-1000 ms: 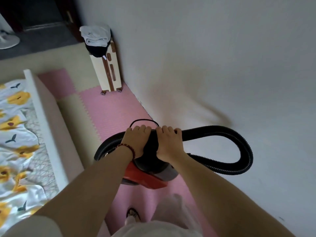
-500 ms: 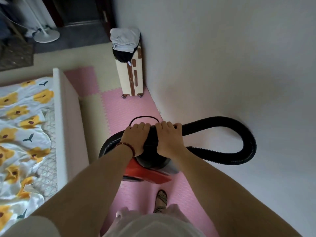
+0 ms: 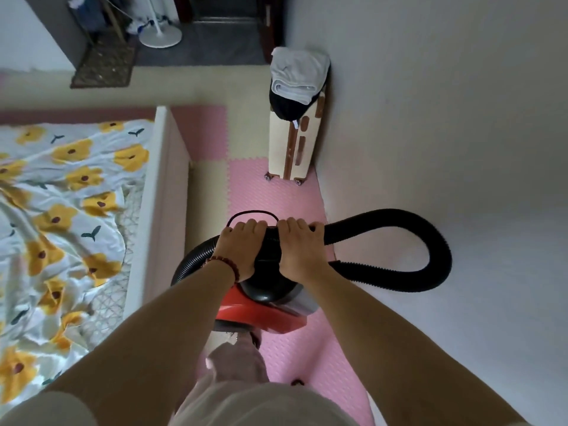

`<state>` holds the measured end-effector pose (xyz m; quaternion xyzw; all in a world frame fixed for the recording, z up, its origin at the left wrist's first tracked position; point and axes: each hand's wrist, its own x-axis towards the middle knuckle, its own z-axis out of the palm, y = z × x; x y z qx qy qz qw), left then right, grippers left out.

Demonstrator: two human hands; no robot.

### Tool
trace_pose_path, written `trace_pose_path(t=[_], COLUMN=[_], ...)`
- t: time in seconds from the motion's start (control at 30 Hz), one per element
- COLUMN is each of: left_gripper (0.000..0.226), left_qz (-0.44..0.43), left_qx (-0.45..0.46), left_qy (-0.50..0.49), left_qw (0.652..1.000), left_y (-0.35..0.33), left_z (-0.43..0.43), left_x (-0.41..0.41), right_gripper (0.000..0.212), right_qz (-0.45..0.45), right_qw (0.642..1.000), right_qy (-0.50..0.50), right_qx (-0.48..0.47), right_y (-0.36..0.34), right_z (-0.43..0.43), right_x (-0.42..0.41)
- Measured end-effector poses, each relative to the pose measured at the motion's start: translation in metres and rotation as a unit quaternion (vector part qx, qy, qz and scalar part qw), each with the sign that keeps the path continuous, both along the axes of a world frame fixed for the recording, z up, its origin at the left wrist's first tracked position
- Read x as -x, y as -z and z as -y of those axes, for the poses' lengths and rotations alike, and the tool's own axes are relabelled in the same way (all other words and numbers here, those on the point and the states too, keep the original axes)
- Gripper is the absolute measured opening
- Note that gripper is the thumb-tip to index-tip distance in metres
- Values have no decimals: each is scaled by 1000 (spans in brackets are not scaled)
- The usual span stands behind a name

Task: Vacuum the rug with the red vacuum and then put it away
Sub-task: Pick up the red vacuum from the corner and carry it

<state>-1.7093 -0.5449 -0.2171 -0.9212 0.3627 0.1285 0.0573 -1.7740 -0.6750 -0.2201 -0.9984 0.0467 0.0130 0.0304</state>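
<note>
The red vacuum (image 3: 261, 313) with its black top hangs in front of me, carried above the pink foam rug (image 3: 276, 195). My left hand (image 3: 239, 249), with a bead bracelet on the wrist, grips the black top on its left side. My right hand (image 3: 299, 247) grips it on the right side, close beside the left. The black ribbed hose (image 3: 430, 256) loops out to the right against the wall and also curves round the left side. A thin black cord loop (image 3: 252, 213) shows just beyond my fingers.
A bed (image 3: 166, 195) with a flowered sheet fills the left. A cream suitcase (image 3: 295, 146) with folded cloths on top stands against the white wall (image 3: 430, 118) ahead. A doorway (image 3: 221, 13), a fan base (image 3: 159, 35) and a dark mat (image 3: 104, 64) lie beyond.
I have walked forward along the rug with the vacuum; the suitcase and doorway are closer and more of the room ahead shows. Both hands keep their grip.
</note>
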Motion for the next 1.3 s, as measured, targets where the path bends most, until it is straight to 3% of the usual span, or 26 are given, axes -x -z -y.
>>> trace_pose_path(t=[0.2,0.43,0.63,0.87,1.3], left_gripper=[74,77,78,74,73], left_qz=[18,34,18,26,2], left_qx=[8,2,-11,-16,28], left_qy=[-17,-14,-53,-89,-135], left_qw=[1000,999,998,996,990], left_y=[1,-8,-9,-14,0], left_z=[-3,10,41,82,83], left_x=[-105,-206,-281,-368,-527], right_gripper=[51,56,55,48,50], right_qz=[-33,26,-27,2,-50], right_qw=[999,999,996,994,988], right_qy=[-37,-26,-76,-103,-144], right_qx=[-15,-15,-29,-34,-13], right_y=[-10,-1,-9,-6,-16], right_z=[1,14,51,95,99], right_x=[-112,-214,-298,-396,-563])
